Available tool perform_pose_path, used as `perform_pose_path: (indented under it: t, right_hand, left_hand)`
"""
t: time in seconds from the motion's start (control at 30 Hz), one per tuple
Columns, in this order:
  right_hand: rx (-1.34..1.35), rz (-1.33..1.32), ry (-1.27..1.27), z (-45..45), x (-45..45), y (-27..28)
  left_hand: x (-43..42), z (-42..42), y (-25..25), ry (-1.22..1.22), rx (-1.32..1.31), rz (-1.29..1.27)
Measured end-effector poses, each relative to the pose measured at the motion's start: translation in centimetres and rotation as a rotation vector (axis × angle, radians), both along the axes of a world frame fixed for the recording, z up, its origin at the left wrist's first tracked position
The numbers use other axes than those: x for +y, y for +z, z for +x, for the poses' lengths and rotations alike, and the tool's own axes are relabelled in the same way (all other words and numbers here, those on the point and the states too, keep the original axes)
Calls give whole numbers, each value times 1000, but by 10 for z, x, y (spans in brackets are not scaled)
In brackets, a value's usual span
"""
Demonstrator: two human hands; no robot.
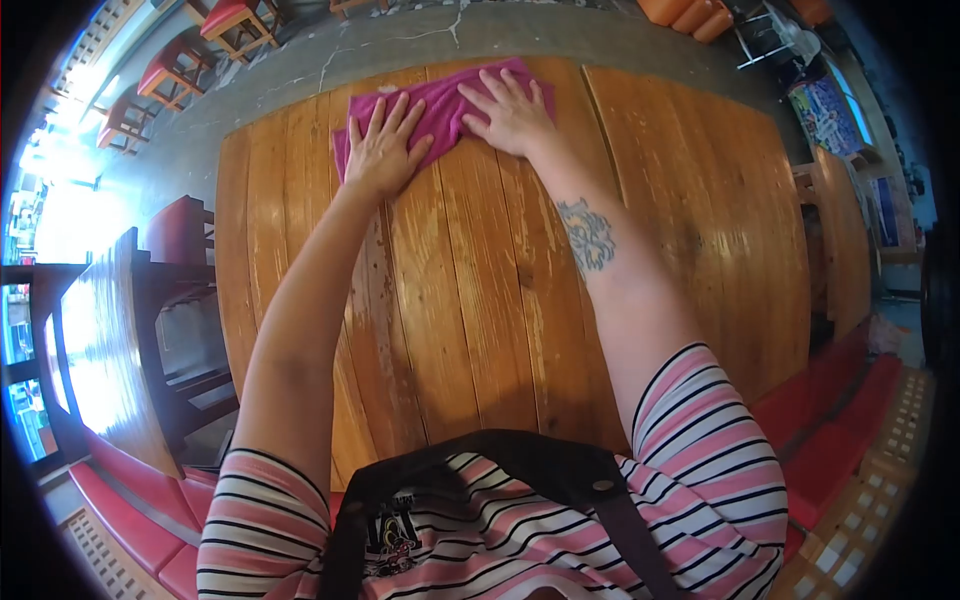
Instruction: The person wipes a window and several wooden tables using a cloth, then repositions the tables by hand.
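Note:
A magenta cloth (450, 98) lies spread and slightly wrinkled along the far edge of a wooden table (470, 290). Flat on the cloth's left part rests my left hand (385, 150), its fingers spread and pointing away from me. My right hand (510, 115) presses on the right part of the same cloth, fingers also apart. Neither hand is wrapped around anything. Both arms reach straight out over the planks, whose finish looks worn and scratched.
Red-seated stools (175, 72) stand on the grey concrete floor (390, 45) beyond the table. A second table (110, 350) is at the left. Red benches (835, 440) flank me on both sides. Orange chairs (690, 15) sit at the far right.

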State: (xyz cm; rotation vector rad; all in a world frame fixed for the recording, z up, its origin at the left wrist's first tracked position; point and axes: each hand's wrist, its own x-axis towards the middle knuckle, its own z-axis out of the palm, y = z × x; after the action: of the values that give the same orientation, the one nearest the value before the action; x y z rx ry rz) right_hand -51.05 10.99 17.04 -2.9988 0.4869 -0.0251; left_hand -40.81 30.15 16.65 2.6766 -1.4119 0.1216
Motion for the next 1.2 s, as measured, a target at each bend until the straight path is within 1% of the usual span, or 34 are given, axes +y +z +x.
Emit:
perform_pose_path:
  t: [0.07, 0.13, 0.2, 0.23, 0.33, 0.37, 0.4, 0.43, 0.47, 0.5, 0.53, 0.6, 0.67, 0.73, 0.87, 0.93, 1.0, 1.03, 1.13, 1.2]
  right_hand:
    - [-9, -36, 37, -43, 22, -7]
    - [-102, -28, 98, -105, 51, -10]
    - [-20, -32, 104, -177, 93, 3]
    - [-84, -4, 117, -215, 115, 5]
    - [-36, 76, 90, -324, 180, 21]
    - [-16, 104, 76, -356, 199, 26]
    - [3, 120, 53, -386, 218, 28]
    - [21, 132, 34, -410, 232, 27]
    - [16, 114, 24, -429, 243, 25]
    - [17, 111, 7, -444, 251, 21]
    - [20, 109, -5, -449, 254, 22]
    - [39, 84, 17, -446, 242, 20]
    - [98, 116, -14, -423, 221, 25]
    - [79, 118, -13, -389, 187, 24]
    - [-31, 29, 23, -282, 93, 13]
    - [-73, -20, 48, -217, 40, 3]
    - [-96, -41, 32, -148, -9, -5]
    - [-75, -44, 9, -117, -29, -4]
    - [-63, -64, -56, -44, -70, -2]
    - [-91, -30, -67, -17, -86, -7]
  left_hand:
    - [28, -41, 1, -29, -1, -14]
    - [63, -93, 8, -70, 49, 19]
    - [104, -151, 17, -146, 114, 46]
    - [126, -181, 20, -188, 134, 57]
    - [187, -267, 25, -361, 173, 134]
    - [206, -291, 20, -448, 185, 118]
    - [220, -307, 15, -534, 194, 99]
    - [228, -315, 17, -550, 181, 85]
    - [234, -323, 18, -619, 232, 97]
    - [236, -327, 19, -683, 287, 112]
    - [235, -328, 17, -684, 281, 100]
    - [225, -324, 15, -668, 293, 44]
    - [200, -316, 22, -610, 259, 47]
    - [167, -299, 24, -552, 236, 61]
    - [77, -226, 23, -357, 199, 10]
    - [26, -176, 23, -261, 142, 46]
    - [-23, -121, 15, -150, 97, -39]
    - [-45, -95, 13, -106, 91, -41]
    - [-98, -35, 5, -2, 73, -57]
    - [-118, -19, 6, 28, 72, -56]
